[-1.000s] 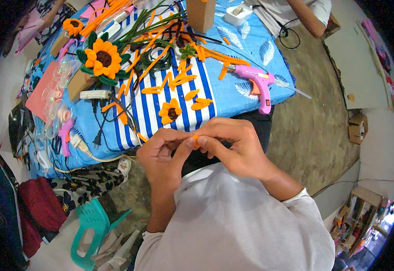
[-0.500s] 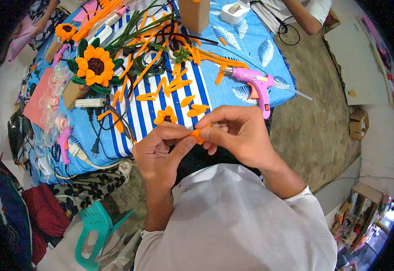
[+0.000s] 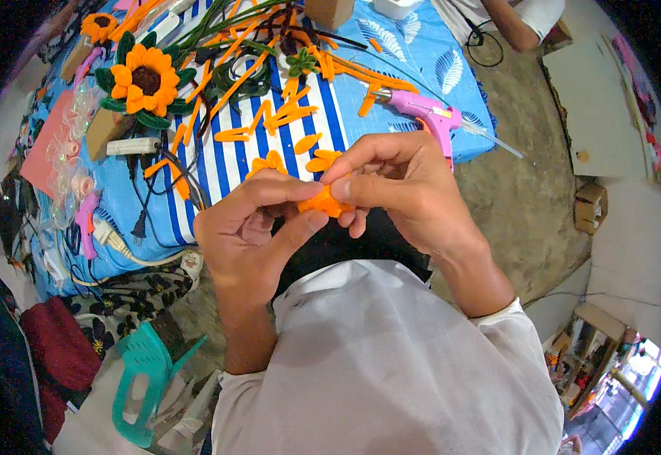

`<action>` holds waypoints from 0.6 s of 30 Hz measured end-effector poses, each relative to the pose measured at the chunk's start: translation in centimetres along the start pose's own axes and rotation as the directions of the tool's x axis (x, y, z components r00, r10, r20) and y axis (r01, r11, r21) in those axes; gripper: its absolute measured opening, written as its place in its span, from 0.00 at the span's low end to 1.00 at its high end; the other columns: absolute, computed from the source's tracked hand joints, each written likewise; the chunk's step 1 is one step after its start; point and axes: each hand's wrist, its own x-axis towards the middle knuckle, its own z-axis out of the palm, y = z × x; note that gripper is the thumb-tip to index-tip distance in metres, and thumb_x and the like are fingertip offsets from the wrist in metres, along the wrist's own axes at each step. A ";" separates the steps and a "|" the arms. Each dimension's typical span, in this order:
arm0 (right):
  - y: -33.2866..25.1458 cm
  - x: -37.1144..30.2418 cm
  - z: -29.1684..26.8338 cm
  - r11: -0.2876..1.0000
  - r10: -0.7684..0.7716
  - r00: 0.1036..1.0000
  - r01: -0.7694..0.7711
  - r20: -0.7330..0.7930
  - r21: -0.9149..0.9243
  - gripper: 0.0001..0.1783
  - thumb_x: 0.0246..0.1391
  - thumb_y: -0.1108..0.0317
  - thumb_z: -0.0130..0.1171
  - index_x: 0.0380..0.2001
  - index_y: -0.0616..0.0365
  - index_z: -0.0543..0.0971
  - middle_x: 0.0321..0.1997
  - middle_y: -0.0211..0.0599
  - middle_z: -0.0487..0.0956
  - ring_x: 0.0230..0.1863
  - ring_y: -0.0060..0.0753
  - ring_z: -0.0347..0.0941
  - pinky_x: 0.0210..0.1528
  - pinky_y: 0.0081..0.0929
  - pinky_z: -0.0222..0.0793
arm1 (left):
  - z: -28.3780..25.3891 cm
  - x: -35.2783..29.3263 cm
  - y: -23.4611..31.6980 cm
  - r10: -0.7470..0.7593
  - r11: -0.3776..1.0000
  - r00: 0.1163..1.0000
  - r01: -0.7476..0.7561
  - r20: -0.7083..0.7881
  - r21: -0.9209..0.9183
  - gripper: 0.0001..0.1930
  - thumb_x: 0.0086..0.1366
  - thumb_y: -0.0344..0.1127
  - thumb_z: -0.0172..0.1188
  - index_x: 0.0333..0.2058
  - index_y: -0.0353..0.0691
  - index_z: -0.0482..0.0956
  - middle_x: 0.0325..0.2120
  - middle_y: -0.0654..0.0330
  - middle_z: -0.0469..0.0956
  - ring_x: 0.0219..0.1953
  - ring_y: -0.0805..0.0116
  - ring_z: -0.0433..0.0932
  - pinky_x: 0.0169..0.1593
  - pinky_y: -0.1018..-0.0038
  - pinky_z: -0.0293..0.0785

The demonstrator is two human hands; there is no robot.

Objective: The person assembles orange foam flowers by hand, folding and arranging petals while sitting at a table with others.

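A small orange pipe-cleaner piece (image 3: 326,203), its petal shape partly covered by fingers, is pinched between both my hands at the table's near edge. My left hand (image 3: 249,220) grips its left side with thumb and forefinger. On the other side, the thumb and forefinger of my right hand (image 3: 400,184) press against it. Just beyond my fingers lie a partly hidden orange flower (image 3: 268,162), a loose petal (image 3: 308,143) and a petal pair (image 3: 323,161). A pink glue gun (image 3: 421,114) rests past my right hand.
A finished sunflower (image 3: 146,79) with green leaves stands at the left, near a white power strip (image 3: 133,146). Orange pipe-cleaner strips (image 3: 292,115) and green stems are scattered over the striped cloth (image 3: 232,163). Another person's arm (image 3: 514,23) shows at the upper right. A teal chair (image 3: 139,371) stands lower left.
The view has shifted, so the table sits higher in the picture. My hands have turned the orange pipe-cleaner piece, and more of it shows between my fingers. Both hands keep their pinch.
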 end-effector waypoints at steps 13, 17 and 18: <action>0.5 -1.0 1.9 0.938 -0.186 0.981 0.164 -0.046 -0.306 0.07 0.50 0.76 0.71 0.33 0.66 0.84 0.27 0.29 0.82 0.26 0.12 0.73 0.28 0.13 0.67 | 0.7 -1.1 0.4 -0.018 0.999 0.985 0.026 -0.169 0.043 0.08 0.57 0.16 0.67 0.37 0.28 0.82 0.34 0.56 0.81 0.35 0.74 0.79 0.40 0.81 0.75; 0.4 -1.1 1.4 0.941 -0.165 0.986 0.151 -0.019 -0.303 0.05 0.50 0.77 0.70 0.32 0.65 0.84 0.27 0.28 0.81 0.26 0.12 0.73 0.27 0.13 0.65 | 0.4 -1.1 1.1 -0.098 0.993 0.988 0.090 -0.119 -0.073 0.09 0.56 0.16 0.68 0.36 0.28 0.82 0.33 0.54 0.82 0.36 0.71 0.79 0.40 0.79 0.75; 0.3 -1.2 1.4 0.944 -0.161 0.987 0.145 -0.028 -0.296 0.05 0.50 0.77 0.69 0.32 0.65 0.84 0.27 0.28 0.82 0.26 0.12 0.73 0.27 0.14 0.65 | 0.5 -1.1 1.2 -0.096 0.994 0.987 0.089 -0.131 -0.059 0.09 0.54 0.16 0.69 0.35 0.28 0.82 0.33 0.54 0.82 0.36 0.69 0.79 0.41 0.77 0.75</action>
